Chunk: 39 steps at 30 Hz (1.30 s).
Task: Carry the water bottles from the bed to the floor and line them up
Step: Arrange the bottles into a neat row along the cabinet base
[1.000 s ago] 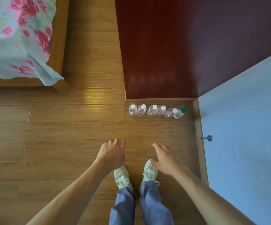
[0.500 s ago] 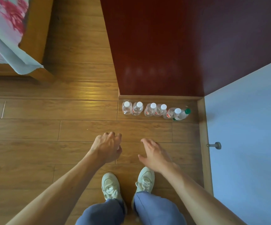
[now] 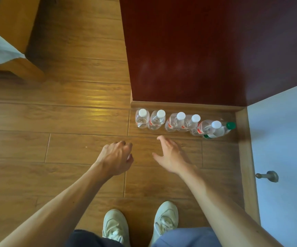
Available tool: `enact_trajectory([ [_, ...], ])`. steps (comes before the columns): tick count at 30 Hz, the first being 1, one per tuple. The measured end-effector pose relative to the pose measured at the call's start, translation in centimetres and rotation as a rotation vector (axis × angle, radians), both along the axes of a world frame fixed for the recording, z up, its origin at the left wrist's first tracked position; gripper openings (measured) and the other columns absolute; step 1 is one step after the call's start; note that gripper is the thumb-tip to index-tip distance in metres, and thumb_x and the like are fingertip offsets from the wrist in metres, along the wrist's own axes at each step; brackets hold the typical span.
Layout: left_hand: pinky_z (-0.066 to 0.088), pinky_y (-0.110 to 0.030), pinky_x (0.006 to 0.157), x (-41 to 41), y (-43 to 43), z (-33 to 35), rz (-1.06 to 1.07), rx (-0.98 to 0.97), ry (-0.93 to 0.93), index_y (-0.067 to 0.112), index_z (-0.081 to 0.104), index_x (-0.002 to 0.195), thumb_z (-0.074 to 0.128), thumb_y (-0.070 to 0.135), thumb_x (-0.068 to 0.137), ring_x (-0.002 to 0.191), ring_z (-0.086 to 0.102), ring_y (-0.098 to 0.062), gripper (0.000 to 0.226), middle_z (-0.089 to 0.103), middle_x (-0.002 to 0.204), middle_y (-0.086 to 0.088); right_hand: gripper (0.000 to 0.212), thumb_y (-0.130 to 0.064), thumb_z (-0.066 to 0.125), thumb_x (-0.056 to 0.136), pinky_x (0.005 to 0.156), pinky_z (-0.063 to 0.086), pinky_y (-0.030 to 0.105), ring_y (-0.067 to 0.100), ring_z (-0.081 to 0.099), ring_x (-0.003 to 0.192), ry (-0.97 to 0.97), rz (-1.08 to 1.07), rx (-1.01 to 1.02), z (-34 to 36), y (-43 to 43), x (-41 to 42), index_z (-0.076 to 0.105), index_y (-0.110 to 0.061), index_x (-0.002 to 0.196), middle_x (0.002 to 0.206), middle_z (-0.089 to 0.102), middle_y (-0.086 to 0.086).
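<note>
Several clear water bottles stand in a row on the wooden floor against the base of a dark red cabinet. The leftmost bottle point(image 3: 142, 118) has a white cap; the rightmost bottle point(image 3: 221, 130) has a green cap and leans. My left hand point(image 3: 116, 157) hovers a short way in front of the row's left end, fingers loosely curled, holding nothing. Just before the middle of the row is my right hand point(image 3: 171, 155), fingers spread and empty. Only a corner of the bed point(image 3: 10, 41) shows at the upper left.
The dark red cabinet point(image 3: 206, 50) rises behind the bottles. A pale blue door point(image 3: 286, 139) with a metal doorstop point(image 3: 267, 176) stands on the right. My feet in pale sneakers point(image 3: 165, 218) are at the bottom edge. Wooden floor point(image 3: 55, 139) stretches to the left.
I have leaned closer to the bottle row and both hands have moved forward toward it. The bed has slid almost out of view to the upper left.
</note>
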<state>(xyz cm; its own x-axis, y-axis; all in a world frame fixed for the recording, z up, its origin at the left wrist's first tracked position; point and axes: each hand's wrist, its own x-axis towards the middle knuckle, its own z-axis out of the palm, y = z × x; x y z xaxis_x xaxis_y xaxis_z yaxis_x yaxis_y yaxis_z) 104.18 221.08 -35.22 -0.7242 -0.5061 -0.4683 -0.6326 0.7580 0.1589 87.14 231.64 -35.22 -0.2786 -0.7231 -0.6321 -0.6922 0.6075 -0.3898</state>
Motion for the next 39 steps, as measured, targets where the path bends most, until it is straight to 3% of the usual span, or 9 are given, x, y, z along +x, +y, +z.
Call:
enact_trajectory([
  [4, 0.042, -0.034, 0.066, -2.6, -2.6, -2.9, 0.002, -0.060, 0.048, 0.012, 0.057, 0.113, 0.046, 0.033, 0.096, 0.100, 0.064, -0.031, 0.030, 0.063, 0.109, -0.007, 0.053, -0.039, 0.059, 0.094, 0.095, 0.047, 0.043, 0.031, 0.051, 0.126, 0.057, 0.041, -0.071, -2.6, -2.4, -1.3, 0.035, -0.020, 0.136, 0.135, 0.053, 0.006],
  [8, 0.039, -0.034, 0.065, -5.2, -5.1, -5.2, 0.005, -0.141, 0.101, 0.012, 0.058, 0.109, 0.046, 0.033, 0.094, 0.100, 0.063, -0.032, 0.029, 0.064, 0.108, -0.008, 0.042, -0.035, 0.056, 0.096, 0.071, 0.043, 0.036, 0.034, 0.062, 0.106, 0.172, 0.147, -0.105, -3.0, -5.4, -3.5, 0.038, -0.016, 0.129, 0.115, 0.062, 0.010],
  [17, 0.040, -0.032, 0.067, -7.9, -8.4, -7.0, 0.025, -0.183, 0.074, 0.015, 0.063, 0.105, 0.050, 0.041, 0.092, 0.098, 0.065, -0.035, 0.033, 0.067, 0.108, -0.010, 0.033, -0.033, 0.055, 0.093, 0.079, 0.046, 0.039, 0.037, 0.060, 0.103, 0.350, 0.207, -0.166, -2.3, -9.9, -5.9, 0.051, -0.015, 0.120, 0.114, 0.061, 0.012],
  [24, 0.042, -0.034, 0.067, -9.5, -11.4, -5.6, -0.016, -0.263, 0.101, 0.012, 0.062, 0.108, 0.055, 0.041, 0.090, 0.097, 0.064, -0.036, 0.035, 0.066, 0.105, -0.012, 0.032, -0.033, 0.058, 0.094, 0.076, 0.043, 0.037, 0.034, 0.061, 0.104, 0.461, 0.279, -0.207, -2.6, -10.7, -7.8, 0.056, -0.014, 0.119, 0.115, 0.062, 0.010],
  [31, 0.049, -0.039, 0.076, -9.6, -12.1, -7.0, -0.126, -0.116, 0.234, 0.016, 0.051, 0.129, 0.062, 0.023, 0.089, 0.099, 0.061, -0.033, 0.042, 0.061, 0.113, -0.012, 0.039, -0.031, 0.060, 0.092, 0.077, 0.039, 0.038, 0.030, 0.050, 0.118, 0.446, 0.347, -0.237, -4.9, -9.6, -9.2, 0.052, -0.014, 0.126, 0.123, 0.057, 0.008],
  [33, 0.052, -0.041, 0.080, -9.8, -12.3, -7.0, -0.159, -0.036, 0.253, 0.019, 0.053, 0.129, 0.061, 0.019, 0.089, 0.087, 0.057, -0.027, 0.041, 0.064, 0.110, -0.011, 0.039, -0.029, 0.060, 0.092, 0.077, 0.040, 0.037, 0.029, 0.052, 0.116, 0.427, 0.364, -0.237, -5.2, -9.5, -9.3, 0.052, -0.016, 0.128, 0.123, 0.057, 0.006],
  [39, 0.053, -0.040, 0.079, -9.9, -12.2, -6.6, -0.204, 0.070, 0.219, 0.024, 0.062, 0.116, 0.061, 0.018, 0.088, 0.079, 0.058, -0.022, 0.028, 0.069, 0.105, -0.007, 0.027, -0.026, 0.062, 0.089, 0.067, 0.045, 0.036, 0.029, 0.060, 0.088, 0.362, 0.342, -0.182, -5.4, -9.4, -8.6, 0.055, -0.018, 0.114, 0.103, 0.057, 0.005],
])
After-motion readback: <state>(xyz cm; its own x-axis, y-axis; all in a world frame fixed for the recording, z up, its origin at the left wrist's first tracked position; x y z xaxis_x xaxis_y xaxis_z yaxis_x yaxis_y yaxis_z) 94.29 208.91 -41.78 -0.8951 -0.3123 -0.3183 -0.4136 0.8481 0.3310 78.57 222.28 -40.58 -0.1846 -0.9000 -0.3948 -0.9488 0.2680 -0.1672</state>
